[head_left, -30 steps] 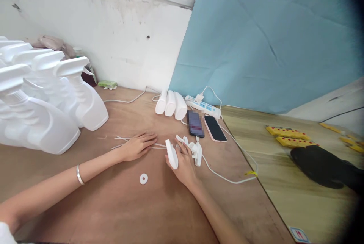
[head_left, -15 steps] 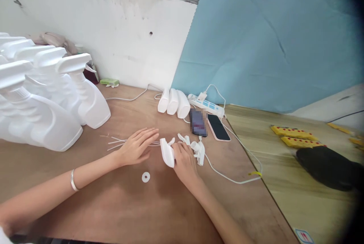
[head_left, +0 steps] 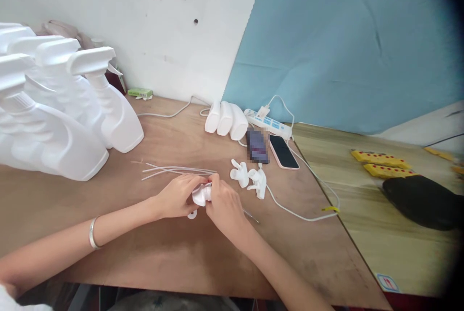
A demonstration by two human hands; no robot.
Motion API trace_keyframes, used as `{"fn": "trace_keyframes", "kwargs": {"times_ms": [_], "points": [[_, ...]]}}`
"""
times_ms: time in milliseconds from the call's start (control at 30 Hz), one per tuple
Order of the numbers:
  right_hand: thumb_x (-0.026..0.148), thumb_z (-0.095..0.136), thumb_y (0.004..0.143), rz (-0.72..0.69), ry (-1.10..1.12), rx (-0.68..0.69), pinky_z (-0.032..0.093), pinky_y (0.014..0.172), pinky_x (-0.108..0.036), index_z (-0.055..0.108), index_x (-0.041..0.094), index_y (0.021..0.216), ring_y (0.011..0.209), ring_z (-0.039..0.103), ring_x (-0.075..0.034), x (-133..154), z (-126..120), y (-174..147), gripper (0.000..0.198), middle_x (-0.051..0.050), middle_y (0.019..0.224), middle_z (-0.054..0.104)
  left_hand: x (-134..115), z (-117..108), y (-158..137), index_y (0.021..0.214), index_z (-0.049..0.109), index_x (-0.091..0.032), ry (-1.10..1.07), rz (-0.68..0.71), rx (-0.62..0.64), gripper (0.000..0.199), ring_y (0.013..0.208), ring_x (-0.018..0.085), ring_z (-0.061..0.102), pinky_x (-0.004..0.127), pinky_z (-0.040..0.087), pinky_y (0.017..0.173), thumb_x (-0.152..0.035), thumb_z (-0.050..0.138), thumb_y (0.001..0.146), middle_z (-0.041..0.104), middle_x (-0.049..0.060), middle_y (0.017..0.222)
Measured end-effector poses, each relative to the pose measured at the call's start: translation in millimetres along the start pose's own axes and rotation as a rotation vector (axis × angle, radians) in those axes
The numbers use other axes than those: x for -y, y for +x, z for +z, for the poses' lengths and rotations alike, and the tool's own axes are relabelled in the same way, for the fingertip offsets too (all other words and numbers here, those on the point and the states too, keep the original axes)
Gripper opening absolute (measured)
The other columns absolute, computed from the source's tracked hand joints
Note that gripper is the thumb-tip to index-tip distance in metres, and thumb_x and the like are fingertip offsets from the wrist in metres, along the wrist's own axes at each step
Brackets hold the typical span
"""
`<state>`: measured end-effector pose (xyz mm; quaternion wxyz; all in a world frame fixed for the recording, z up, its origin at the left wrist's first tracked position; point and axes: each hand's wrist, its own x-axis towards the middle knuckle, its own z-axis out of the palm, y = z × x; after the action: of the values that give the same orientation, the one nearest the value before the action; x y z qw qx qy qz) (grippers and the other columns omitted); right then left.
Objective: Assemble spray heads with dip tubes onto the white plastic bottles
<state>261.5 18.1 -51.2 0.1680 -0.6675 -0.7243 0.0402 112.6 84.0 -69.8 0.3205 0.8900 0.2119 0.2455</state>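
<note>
Over the middle of the wooden table, my left hand [head_left: 178, 197] and my right hand [head_left: 227, 207] come together, both closed on a white trigger sprayer head [head_left: 200, 196]. The fingers hide part of it. Below it on the table lies a white washer [head_left: 192, 214], partly covered by my left hand. Several thin white tubes [head_left: 170, 169] rest behind my left hand. Right of my right hand lie two more white sprayer heads [head_left: 239, 174] with their triggers showing. A thin metal rod [head_left: 251, 216] sticks out beside my right hand.
Several white spray bottles [head_left: 108, 115] stand at the left. Three white rounded plastic pieces [head_left: 224, 119] sit at the back near a power strip [head_left: 270, 123]. A phone on a cable [head_left: 258, 147] and a pink-edged phone [head_left: 284, 151] lie on the right. A white cable [head_left: 300, 216] crosses the table's right side.
My right hand has moved left with the sprayer head and turned it. My left hand, flat and apart before, has closed on it too. The view has shifted slightly.
</note>
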Motion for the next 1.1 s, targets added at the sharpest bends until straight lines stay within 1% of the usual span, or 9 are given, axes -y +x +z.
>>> {"fn": "trace_keyframes", "kwargs": {"times_ms": [167, 300, 433, 500, 600, 700, 867, 967, 1100], "points": [[0.005, 0.049, 0.067, 0.006, 0.124, 0.01, 0.041, 0.061, -0.03, 0.04, 0.018, 0.103, 0.078, 0.06, -0.022, -23, -8, 4, 0.04, -0.006, 0.088, 0.061, 8, 1, 8, 0.091, 0.051, -0.017, -0.189, -0.122, -0.02, 0.027, 0.069, 0.012, 0.057, 0.021, 0.043, 0.062, -0.007, 0.052, 0.067, 0.062, 0.0, 0.082], [0.026, 0.062, 0.07, 0.057, -0.024, 0.139, 0.039, 0.057, -0.031, 0.047, 0.02, 0.084, 0.076, 0.059, -0.025, -50, -24, 0, 0.022, -0.006, 0.081, 0.061, 21, 5, 10, 0.082, 0.043, -0.017, -0.261, -0.214, -0.103, 0.02, 0.061, 0.01, 0.053, 0.019, 0.039, 0.055, -0.011, 0.057, 0.068, 0.059, -0.003, 0.073], [0.025, 0.061, 0.074, 0.136, -0.061, 0.392, 0.037, 0.053, -0.027, 0.051, 0.019, 0.078, 0.066, 0.059, -0.022, -58, -31, -7, 0.013, -0.005, 0.074, 0.062, 26, 8, 8, 0.081, 0.043, -0.017, -0.374, -0.228, -0.107, 0.019, 0.075, 0.014, 0.059, 0.023, 0.043, 0.064, -0.021, 0.06, 0.073, 0.064, 0.002, 0.086], [0.02, 0.056, 0.078, 0.13, -0.053, 0.416, 0.038, 0.054, -0.027, 0.052, 0.019, 0.076, 0.065, 0.059, -0.02, -58, -31, -9, 0.004, -0.004, 0.072, 0.063, 25, 8, 6, 0.082, 0.046, -0.017, -0.389, -0.226, -0.116, 0.019, 0.08, 0.016, 0.059, 0.024, 0.044, 0.068, -0.025, 0.061, 0.074, 0.064, 0.004, 0.091], [0.024, 0.052, 0.082, 0.078, 0.006, 0.205, 0.04, 0.053, -0.028, 0.052, 0.019, 0.077, 0.058, 0.058, -0.018, -55, -31, -11, 0.007, -0.002, 0.066, 0.061, 22, 8, 5, 0.083, 0.05, -0.016, -0.31, -0.232, -0.155, 0.025, 0.071, 0.014, 0.057, 0.023, 0.042, 0.064, -0.03, 0.067, 0.07, 0.064, 0.001, 0.083], [0.028, 0.056, 0.079, 0.064, 0.238, -0.227, 0.045, 0.05, -0.027, 0.048, 0.022, 0.084, 0.057, 0.059, -0.016, -48, -31, -15, 0.012, -0.001, 0.07, 0.06, 20, 7, 6, 0.081, 0.054, -0.016, -0.28, -0.24, -0.192, 0.03, 0.068, 0.012, 0.054, 0.021, 0.039, 0.06, -0.032, 0.072, 0.064, 0.061, -0.001, 0.079], [0.011, 0.06, 0.076, -0.124, 0.699, -0.727, 0.056, 0.06, -0.033, 0.04, 0.026, 0.103, 0.07, 0.066, -0.018, -38, -17, -26, 0.037, -0.001, 0.085, 0.064, 22, 10, 7, 0.083, 0.059, -0.016, -0.299, -0.266, -0.172, 0.023, 0.07, 0.012, 0.055, 0.021, 0.04, 0.062, -0.026, 0.071, 0.066, 0.062, -0.001, 0.079], [0.008, 0.062, 0.074, -0.366, 0.7, -0.751, 0.059, 0.061, -0.035, 0.042, 0.029, 0.099, 0.078, 0.068, -0.02, -43, -8, -32, 0.038, 0.0, 0.097, 0.066, 23, 12, 6, 0.084, 0.061, -0.017, -0.288, -0.226, -0.145, 0.015, 0.069, 0.011, 0.056, 0.02, 0.041, 0.06, -0.021, 0.067, 0.071, 0.063, -0.001, 0.079], [0.007, 0.062, 0.074, -0.599, 0.666, -0.543, 0.061, 0.062, -0.038, 0.043, 0.03, 0.091, 0.085, 0.067, -0.022, -49, -6, -37, 0.034, 0.0, 0.108, 0.065, 24, 14, 4, 0.085, 0.06, -0.017, -0.175, -0.142, -0.196, 0.011, 0.065, 0.01, 0.057, 0.019, 0.041, 0.059, -0.017, 0.062, 0.074, 0.064, -0.001, 0.078]]}}
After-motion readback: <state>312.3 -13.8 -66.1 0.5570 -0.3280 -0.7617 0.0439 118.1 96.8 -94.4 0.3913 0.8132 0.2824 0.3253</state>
